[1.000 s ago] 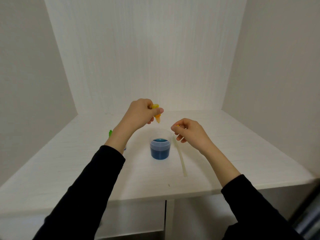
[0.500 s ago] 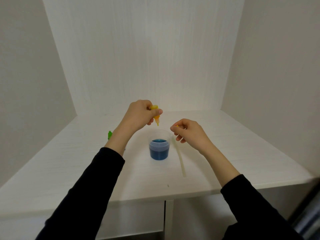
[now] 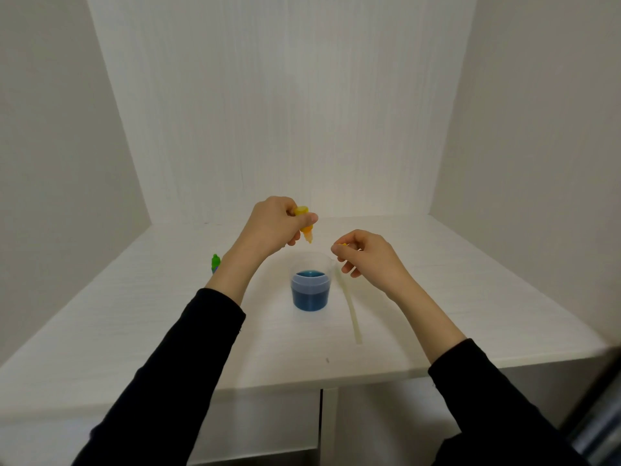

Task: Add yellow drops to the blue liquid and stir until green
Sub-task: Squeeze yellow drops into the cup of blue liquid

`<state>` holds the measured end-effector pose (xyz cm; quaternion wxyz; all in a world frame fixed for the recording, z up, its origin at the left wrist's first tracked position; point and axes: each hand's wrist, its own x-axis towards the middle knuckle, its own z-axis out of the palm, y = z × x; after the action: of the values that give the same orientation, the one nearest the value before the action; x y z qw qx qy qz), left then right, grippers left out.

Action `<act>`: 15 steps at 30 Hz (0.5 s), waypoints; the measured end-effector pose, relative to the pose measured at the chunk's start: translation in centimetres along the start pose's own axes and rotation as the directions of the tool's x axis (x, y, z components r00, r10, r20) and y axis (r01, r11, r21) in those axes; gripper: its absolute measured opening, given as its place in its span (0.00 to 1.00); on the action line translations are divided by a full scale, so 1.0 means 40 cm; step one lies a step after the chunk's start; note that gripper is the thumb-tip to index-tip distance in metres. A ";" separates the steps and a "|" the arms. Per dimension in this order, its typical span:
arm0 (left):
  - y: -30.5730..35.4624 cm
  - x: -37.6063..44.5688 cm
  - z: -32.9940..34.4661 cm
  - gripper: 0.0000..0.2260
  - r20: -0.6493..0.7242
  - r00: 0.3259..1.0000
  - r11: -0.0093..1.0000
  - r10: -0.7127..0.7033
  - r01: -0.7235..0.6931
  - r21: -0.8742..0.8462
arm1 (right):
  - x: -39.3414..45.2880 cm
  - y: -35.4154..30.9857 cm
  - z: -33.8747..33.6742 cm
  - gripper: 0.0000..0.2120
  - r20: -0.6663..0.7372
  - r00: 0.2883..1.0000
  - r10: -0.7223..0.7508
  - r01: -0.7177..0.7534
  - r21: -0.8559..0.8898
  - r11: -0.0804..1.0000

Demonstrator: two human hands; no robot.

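Bottle: yellow dropper bottle, gripped tip-down by left hand, above the cup's far rim.
Cup: clear cup of blue liquid on the table, between both wrists.
Right hand: right hand pinches a small yellow cap.
Stirrer: pale stick lies just right of the cup.
Risk: drops may miss, since the tip sits near the rim; a hard squeeze could overdose.
Writing: none readable.

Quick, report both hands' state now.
Left hand: grips the small yellow plastic dropper bottle, nozzle down above the clear cup of blue liquid.
Right hand: pinches a small yellow cap.
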<state>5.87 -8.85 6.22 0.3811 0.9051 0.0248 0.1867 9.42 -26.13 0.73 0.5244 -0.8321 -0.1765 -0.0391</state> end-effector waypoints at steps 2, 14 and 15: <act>-0.002 -0.001 0.001 0.14 0.003 1.000 1.000 0.004 -0.004 0.002 | -0.001 0.000 0.001 0.08 0.002 1.000 0.000 0.000 0.000 1.000; -0.018 0.003 -0.003 0.13 -0.024 1.000 1.000 -0.002 0.001 -0.031 | -0.003 -0.005 0.000 0.08 0.007 1.000 0.000 0.000 0.012 1.000; -0.018 0.003 -0.003 0.13 -0.025 1.000 0.999 -0.001 0.000 -0.033 | -0.003 -0.005 0.001 0.08 0.007 1.000 0.000 0.000 0.009 1.000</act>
<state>6.01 -8.24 5.83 0.3957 0.8963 0.0267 0.1982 9.24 -26.03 0.85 0.5276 -0.8298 -0.1785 -0.0354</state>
